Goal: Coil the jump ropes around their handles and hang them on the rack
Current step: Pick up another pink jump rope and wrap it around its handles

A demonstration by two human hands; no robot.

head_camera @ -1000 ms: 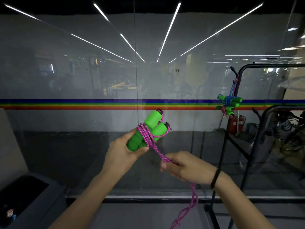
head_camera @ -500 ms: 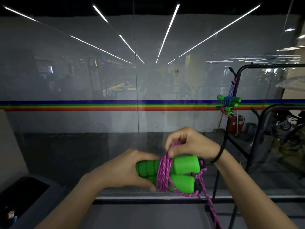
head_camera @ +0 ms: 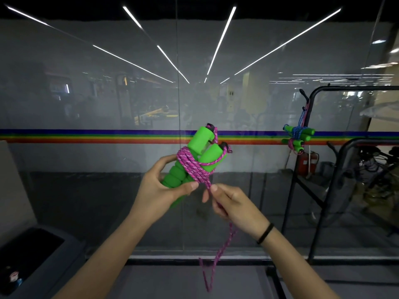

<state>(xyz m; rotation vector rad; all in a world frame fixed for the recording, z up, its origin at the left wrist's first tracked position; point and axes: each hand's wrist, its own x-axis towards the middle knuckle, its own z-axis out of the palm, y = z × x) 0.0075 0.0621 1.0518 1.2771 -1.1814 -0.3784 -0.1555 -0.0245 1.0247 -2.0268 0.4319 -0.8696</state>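
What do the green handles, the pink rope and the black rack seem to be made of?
The green handles look like soft matte foam, ribbed at the grip end. The pink rope seems a braided textile cord, perhaps nylon; woven white flecks show. The black rack is probably painted metal tube, with bent corners and slight sheen.

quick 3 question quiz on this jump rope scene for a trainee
1. True or false: the left hand grips the green handles.
2. The right hand pinches: A a handle, B the pink rope, C nothing.
3. Fill in: the rack stands on the person's ___ side.
Key: 1 true; 2 B; 3 right.
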